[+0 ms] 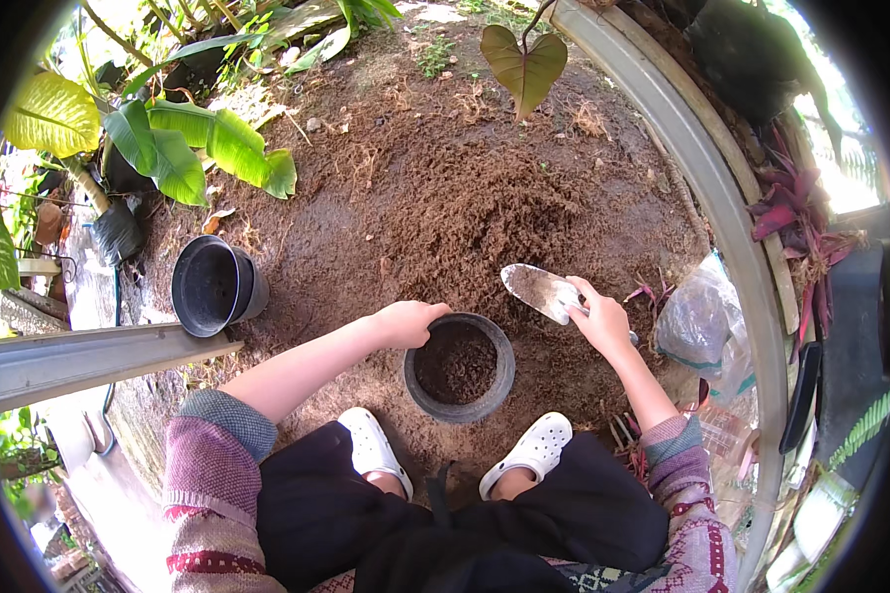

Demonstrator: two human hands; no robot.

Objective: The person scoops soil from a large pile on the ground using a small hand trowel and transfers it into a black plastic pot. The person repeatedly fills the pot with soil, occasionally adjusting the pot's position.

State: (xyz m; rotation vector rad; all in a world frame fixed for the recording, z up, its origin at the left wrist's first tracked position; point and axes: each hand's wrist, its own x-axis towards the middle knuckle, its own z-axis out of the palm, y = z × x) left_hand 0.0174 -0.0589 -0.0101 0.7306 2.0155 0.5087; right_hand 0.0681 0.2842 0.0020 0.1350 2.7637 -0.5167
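Observation:
A round black plastic plant pot [424,404] stands on the ground between my feet, with some dark brown soil [463,363] in its bottom. My left hand [409,324] grips the pot's rim at its upper left. To the right of the pot, my right hand [599,317] holds a metal garden trowel [540,289] by its handle. The trowel's blade points up and left, over the near edge of a heap of loose brown soil [482,207]. Only a thin smear of soil shows on the blade. Part of the handle is hidden by my fingers.
Stacked black pots [226,285] lie tilted at the left beside a metal beam [104,359]. A clear plastic bag [704,326] lies at the right, inside a curved metal rail [742,215]. Leafy plants [193,144] edge the upper left, and a heart-shaped leaf [523,67] hangs at the top.

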